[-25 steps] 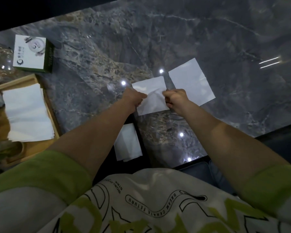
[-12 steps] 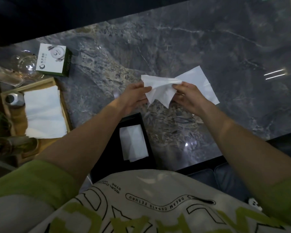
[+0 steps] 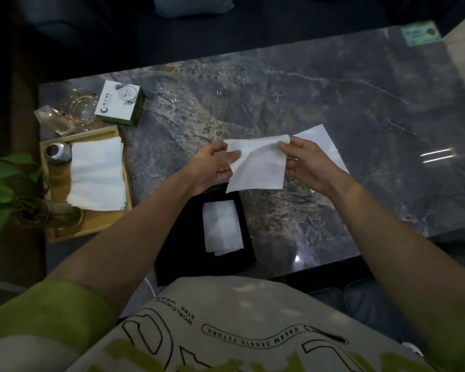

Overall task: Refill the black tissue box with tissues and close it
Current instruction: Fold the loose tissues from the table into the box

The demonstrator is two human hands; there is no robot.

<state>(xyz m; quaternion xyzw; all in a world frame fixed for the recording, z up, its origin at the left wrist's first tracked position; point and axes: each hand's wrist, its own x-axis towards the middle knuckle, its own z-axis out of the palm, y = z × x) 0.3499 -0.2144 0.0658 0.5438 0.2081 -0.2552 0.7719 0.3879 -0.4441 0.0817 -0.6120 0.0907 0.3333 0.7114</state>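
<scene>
- Tissue (image 3: 258,163): frame centre, held above the marble table (image 3: 360,108), hanging below both hands.
- Left hand (image 3: 214,163): fingers pinching the tissue's left edge.
- Right hand (image 3: 308,163): fingers pinching its upper right corner.
- Black tissue box (image 3: 199,253): open, below centre, folded tissues (image 3: 222,228) inside.

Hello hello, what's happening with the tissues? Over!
Left hand and right hand pinch one tissue. Black box open, tissues inside. Nothing blocking.

At six o'clock my shirt (image 3: 226,304) shows upside-down print: "WORLDWIDE" and, in a curved banner, "DREAM CERATE FETURU". The white-and-green box (image 3: 118,103) at ten o'clock bears a logo; its characters are illegible.
</scene>
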